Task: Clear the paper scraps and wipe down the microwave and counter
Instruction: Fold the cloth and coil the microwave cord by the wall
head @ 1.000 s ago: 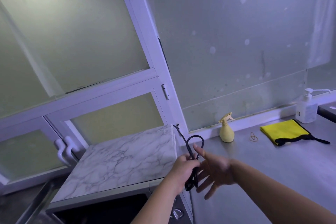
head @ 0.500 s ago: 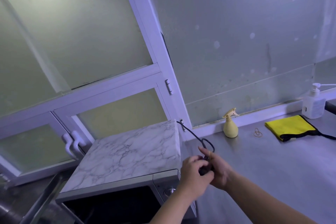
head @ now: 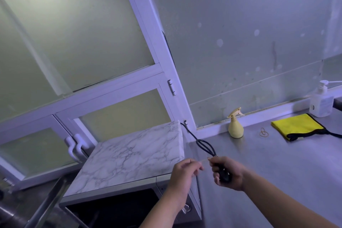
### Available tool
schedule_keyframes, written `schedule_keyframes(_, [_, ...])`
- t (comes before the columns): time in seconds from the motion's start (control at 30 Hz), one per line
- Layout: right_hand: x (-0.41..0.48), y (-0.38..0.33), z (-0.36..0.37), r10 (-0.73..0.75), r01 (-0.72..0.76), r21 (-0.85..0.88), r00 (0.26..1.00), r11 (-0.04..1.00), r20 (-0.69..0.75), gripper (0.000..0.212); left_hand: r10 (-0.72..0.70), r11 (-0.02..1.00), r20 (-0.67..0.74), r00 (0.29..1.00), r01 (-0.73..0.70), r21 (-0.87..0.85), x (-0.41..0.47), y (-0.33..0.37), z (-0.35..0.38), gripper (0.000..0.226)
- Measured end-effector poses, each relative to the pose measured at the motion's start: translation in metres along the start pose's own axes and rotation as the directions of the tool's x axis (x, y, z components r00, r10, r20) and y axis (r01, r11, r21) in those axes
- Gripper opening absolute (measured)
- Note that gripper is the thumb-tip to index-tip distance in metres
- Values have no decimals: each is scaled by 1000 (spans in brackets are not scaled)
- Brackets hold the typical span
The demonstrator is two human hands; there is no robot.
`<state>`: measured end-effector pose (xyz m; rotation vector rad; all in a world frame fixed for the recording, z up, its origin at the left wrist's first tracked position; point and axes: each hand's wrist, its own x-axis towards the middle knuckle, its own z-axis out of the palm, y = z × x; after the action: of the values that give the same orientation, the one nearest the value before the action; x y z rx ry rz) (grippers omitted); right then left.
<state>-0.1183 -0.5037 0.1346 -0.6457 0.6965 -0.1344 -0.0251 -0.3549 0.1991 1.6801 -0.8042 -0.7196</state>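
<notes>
Microwave [head: 129, 157] with a marble-pattern top stands at the left end of the grey counter [head: 277, 163], under a frosted window; its dark door faces the camera at the bottom edge. A black cord [head: 205, 146] runs from behind its back right corner down to the right hand [head: 229, 174], whose fingers are curled tight round the folded bundle of this cord, just right of the microwave. The left hand [head: 183, 172] is close beside it, above the front right corner of the microwave, and pinches the end of a thin pale strand [head: 205, 161] stretched between the two hands. Further back on the counter stand a yellow spray bottle [head: 235, 126], a small rubber band [head: 263, 132], a folded yellow cloth [head: 296, 126] and a pump bottle [head: 321, 102].
</notes>
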Motion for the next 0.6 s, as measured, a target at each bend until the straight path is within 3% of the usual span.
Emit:
schedule_keyframes(0.13, [3, 3, 1, -53, 53, -43, 999, 998, 11, 16, 92, 995, 32, 995, -94, 46, 5, 18, 4, 15])
schedule_keyframes(0.2, [1, 5, 3, -92, 92, 8, 994, 996, 59, 6, 50, 999, -10, 999, -50, 22, 14, 22, 9, 8])
schedule_keyframes(0.3, [-2, 9, 2, -136, 129, 86, 987, 988, 83, 16, 25, 957, -75, 997, -2, 289, 30, 24, 7, 32])
schedule_keyframes(0.37, [-2, 11, 1, -159, 154, 75, 985, 985, 65, 22, 86, 820, -8, 996, -66, 568, 37, 28, 4, 42])
schedule_keyframes(0.43, [-1, 11, 2, -197, 197, 0, 980, 980, 35, 22, 74, 594, 44, 996, -79, 800, 45, 33, 3, 49])
schedule_keyframes(0.5, [0, 10, 6, -238, 237, -87, 971, 967, 1, 25, -34, 418, 78, 996, -56, 907, 55, 37, 3, 41])
schedule_keyframes(0.53, [-1, 10, 7, -259, 255, -113, 966, 960, -19, 29, -104, 387, 93, 990, -46, 921, 61, 38, 4, 32])
schedule_keyframes(0.57, [-2, 9, 8, -285, 277, -137, 958, 951, -41, 32, -184, 423, 119, 976, -31, 906, 66, 37, 5, 26])
schedule_keyframes(0.6, [-3, 9, 9, -316, 303, -163, 946, 939, -65, 34, -263, 540, 158, 952, 9, 842, 69, 35, 7, 24])
